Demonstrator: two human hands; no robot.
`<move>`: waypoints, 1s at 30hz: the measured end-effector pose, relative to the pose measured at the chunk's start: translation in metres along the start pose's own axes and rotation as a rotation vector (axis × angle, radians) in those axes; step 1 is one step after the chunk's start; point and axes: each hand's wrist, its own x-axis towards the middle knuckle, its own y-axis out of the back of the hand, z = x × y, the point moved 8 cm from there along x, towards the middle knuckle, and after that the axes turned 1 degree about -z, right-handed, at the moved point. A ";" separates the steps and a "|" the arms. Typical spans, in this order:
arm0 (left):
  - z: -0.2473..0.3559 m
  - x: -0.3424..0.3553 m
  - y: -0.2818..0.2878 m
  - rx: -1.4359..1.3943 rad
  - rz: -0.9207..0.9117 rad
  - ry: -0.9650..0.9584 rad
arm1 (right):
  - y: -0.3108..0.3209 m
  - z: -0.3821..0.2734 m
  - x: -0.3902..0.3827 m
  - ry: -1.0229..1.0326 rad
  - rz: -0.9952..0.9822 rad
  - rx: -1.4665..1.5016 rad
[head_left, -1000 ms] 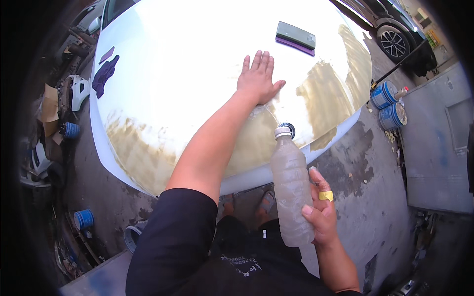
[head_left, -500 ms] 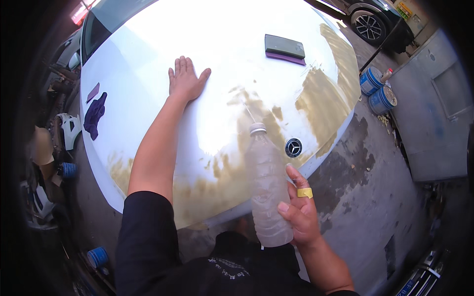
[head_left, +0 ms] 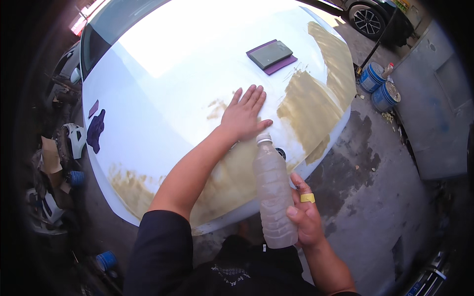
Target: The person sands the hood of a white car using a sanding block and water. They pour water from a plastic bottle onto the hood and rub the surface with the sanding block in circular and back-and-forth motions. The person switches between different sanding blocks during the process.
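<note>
My left hand lies flat on the white car hood, fingers stretched out, at the edge of a tan patch. In my right hand is a clear plastic bottle with a white cap, tilted away from me over the hood's front edge. Cloudy liquid or a frosted wall makes its inside hard to see. Yellow tape wraps one right finger. Beyond my left hand, a grey-green sanding block rests on a purple sheet. The bottle partly hides the round hood badge.
A dark purple cloth and a small purple piece lie on the hood's left side. Blue buckets stand right of the car, beside a grey metal panel. Car parts and cardboard clutter the left floor.
My left hand has slid right and nearer to me across the hood. A thin jet from the bottle's cap no longer shows. The sanding block now lies at a different angle.
</note>
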 end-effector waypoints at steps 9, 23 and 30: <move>0.014 0.045 -0.002 0.002 0.029 0.332 | 0.055 -0.009 -0.035 0.037 0.060 -0.042; 0.003 -0.060 -0.003 0.080 0.028 0.216 | 0.074 -0.008 -0.065 -0.065 -0.079 -0.045; 0.043 -0.110 -0.014 0.042 -0.018 0.115 | 0.069 0.005 -0.067 -0.081 -0.140 -0.060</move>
